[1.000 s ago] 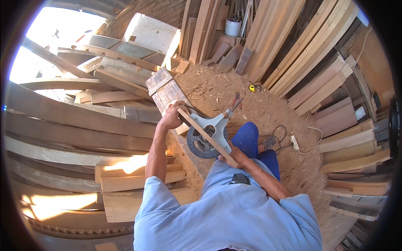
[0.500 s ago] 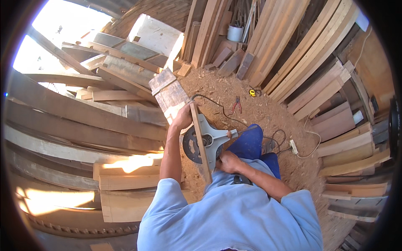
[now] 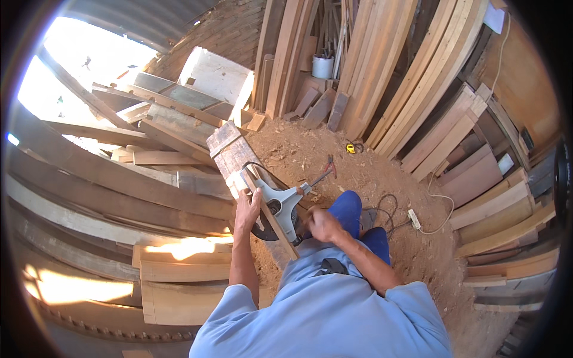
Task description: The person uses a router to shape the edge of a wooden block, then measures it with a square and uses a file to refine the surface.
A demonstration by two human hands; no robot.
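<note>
The lower stretch of the rough plank (image 3: 230,149) is covered by the grey tool (image 3: 287,198), which sits over it in front of the person's lap; whether they touch is unclear. The strip and left hand hide part of the tool's round black base (image 3: 264,231). Compared with half a second ago, the wooden strip (image 3: 272,216) slants more toward the lower right, and the right hand (image 3: 324,225) has shifted off the tool's lower edge. It is curled and blurred beside the tool, its fingertips obscured; I cannot tell if it holds anything. The left hand (image 3: 246,209) is partly closed, gripping the strip near its upper end. The tool is smooth, with arms branching from a hub; the strip is narrow, straight and light brown.
</note>
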